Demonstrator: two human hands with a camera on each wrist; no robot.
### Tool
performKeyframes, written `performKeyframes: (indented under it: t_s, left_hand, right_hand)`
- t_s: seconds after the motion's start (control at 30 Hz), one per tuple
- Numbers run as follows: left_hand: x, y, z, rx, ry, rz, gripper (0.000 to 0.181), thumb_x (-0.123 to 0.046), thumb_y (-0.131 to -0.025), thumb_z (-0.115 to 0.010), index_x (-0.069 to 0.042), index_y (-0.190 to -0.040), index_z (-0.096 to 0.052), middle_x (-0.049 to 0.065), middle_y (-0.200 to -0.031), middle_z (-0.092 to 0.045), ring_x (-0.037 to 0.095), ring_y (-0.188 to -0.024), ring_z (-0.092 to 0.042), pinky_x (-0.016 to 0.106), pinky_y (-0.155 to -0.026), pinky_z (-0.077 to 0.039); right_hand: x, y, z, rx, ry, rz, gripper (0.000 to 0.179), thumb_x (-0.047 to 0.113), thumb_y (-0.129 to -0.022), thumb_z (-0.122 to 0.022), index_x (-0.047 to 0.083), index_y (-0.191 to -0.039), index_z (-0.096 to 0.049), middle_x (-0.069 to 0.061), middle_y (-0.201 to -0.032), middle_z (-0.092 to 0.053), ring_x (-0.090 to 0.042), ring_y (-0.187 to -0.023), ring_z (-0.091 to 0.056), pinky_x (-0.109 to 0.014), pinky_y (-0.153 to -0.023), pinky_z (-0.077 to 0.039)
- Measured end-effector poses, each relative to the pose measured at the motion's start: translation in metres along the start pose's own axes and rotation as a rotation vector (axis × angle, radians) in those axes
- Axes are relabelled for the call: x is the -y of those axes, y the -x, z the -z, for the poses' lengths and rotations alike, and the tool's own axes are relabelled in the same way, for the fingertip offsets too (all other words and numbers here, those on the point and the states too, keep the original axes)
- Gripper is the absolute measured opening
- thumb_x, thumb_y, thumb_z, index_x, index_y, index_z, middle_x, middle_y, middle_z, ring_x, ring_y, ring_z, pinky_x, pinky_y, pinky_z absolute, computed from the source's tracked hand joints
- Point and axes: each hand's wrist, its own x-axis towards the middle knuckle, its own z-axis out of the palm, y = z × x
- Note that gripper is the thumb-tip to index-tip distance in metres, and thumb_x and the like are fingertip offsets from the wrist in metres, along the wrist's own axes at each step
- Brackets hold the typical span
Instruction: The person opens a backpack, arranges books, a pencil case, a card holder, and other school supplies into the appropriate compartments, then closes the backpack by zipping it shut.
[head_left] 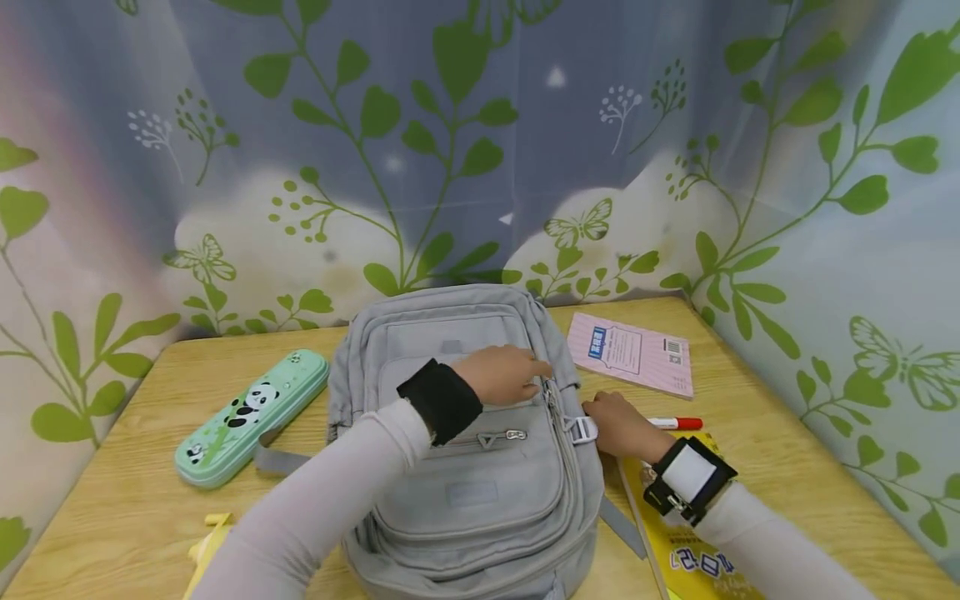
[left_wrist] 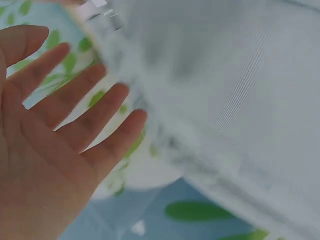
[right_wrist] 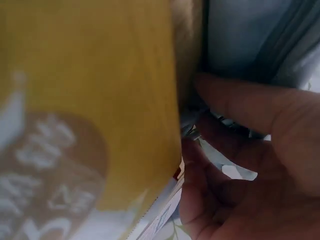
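A grey backpack [head_left: 465,467] lies on the wooden table with its front pockets facing up. My left hand [head_left: 504,375] is over its upper right part, close to a zipper [head_left: 551,396]. In the left wrist view that hand [left_wrist: 65,120] has its fingers spread and straight, with nothing in the palm. Beside the backpack's right edge, by a white strap buckle [head_left: 582,429], is my right hand [head_left: 626,427]. In the right wrist view the right hand's fingers [right_wrist: 197,185] are bent near the bag's dark side; whether they pinch anything is unclear.
Left of the bag lies a green panda pencil case [head_left: 251,417], with a yellow object [head_left: 206,550] nearer the front. To the right are a pink booklet [head_left: 630,354], a red-capped marker [head_left: 688,423] and a yellow book [head_left: 686,550]. A leaf-patterned curtain [head_left: 450,167] hangs behind the table.
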Motion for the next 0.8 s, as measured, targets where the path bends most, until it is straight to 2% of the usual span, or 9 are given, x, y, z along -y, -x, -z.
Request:
performKeyframes:
  t_s: [0.07, 0.23, 0.37, 0.47, 0.67, 0.8]
  left_hand:
    - [-0.001, -0.012, -0.011, 0.014, -0.054, -0.013, 0.04, -0.023, -0.1, -0.045, -0.023, -0.139, -0.045, 0.003, -0.14, -0.048, 0.022, -0.125, -0.05, 0.035, -0.102, -0.042]
    - [-0.013, -0.027, -0.033, 0.051, -0.178, -0.021, 0.045, -0.028, -0.1, -0.042, -0.035, -0.144, -0.034, -0.005, -0.154, -0.027, 0.022, -0.139, -0.031, 0.04, -0.11, -0.033]
    - [-0.02, -0.03, -0.041, 0.118, -0.272, 0.06, 0.044, -0.034, -0.101, -0.038, -0.046, -0.143, -0.028, -0.014, -0.156, -0.016, 0.022, -0.143, -0.024, 0.04, -0.112, -0.029]
    - [-0.022, -0.031, -0.043, 0.165, -0.325, 0.106, 0.045, -0.037, -0.101, -0.035, -0.049, -0.143, -0.023, -0.018, -0.156, -0.01, 0.022, -0.143, -0.023, 0.039, -0.113, -0.028]
    - [-0.026, -0.029, -0.047, 0.204, -0.39, 0.102, 0.048, -0.039, -0.101, -0.033, -0.049, -0.144, -0.015, -0.018, -0.157, -0.005, 0.021, -0.142, -0.026, 0.035, -0.109, -0.034]
    - [-0.029, -0.03, -0.046, 0.187, -0.333, 0.102, 0.045, -0.042, -0.101, -0.03, -0.049, -0.144, -0.018, -0.019, -0.156, -0.008, 0.021, -0.142, -0.025, 0.036, -0.111, -0.031]
  right_hand:
    - [0.002, -0.002, -0.001, 0.005, 0.008, -0.016, 0.004, 0.005, -0.079, -0.064, 0.002, -0.077, -0.066, -0.009, -0.067, -0.059, -0.023, -0.064, -0.051, -0.032, -0.058, -0.038]
    - [0.006, 0.001, 0.003, 0.012, 0.045, -0.042, 0.012, 0.0, -0.08, -0.061, 0.005, -0.07, -0.065, -0.009, -0.067, -0.058, -0.021, -0.059, -0.049, -0.033, -0.058, -0.039]
    - [0.013, 0.013, 0.01, -0.031, 0.099, -0.039, 0.011, 0.005, -0.084, -0.063, 0.006, -0.073, -0.065, -0.006, -0.069, -0.057, -0.018, -0.06, -0.045, -0.029, -0.058, -0.034]
    - [0.02, 0.027, 0.015, -0.022, 0.12, -0.058, 0.009, 0.009, -0.086, -0.063, 0.006, -0.078, -0.064, -0.004, -0.07, -0.056, -0.017, -0.062, -0.044, -0.028, -0.058, -0.034]
    - [0.039, 0.059, 0.022, 0.109, -0.003, -0.186, 0.012, 0.008, -0.09, -0.059, 0.01, -0.078, -0.057, 0.001, -0.057, -0.044, -0.013, -0.052, -0.041, -0.024, -0.05, -0.031]
    - [0.053, 0.082, 0.03, 0.214, -0.06, -0.225, 0.014, 0.009, -0.09, -0.058, 0.013, -0.078, -0.054, 0.003, -0.054, -0.038, -0.012, -0.05, -0.037, -0.024, -0.049, -0.026]
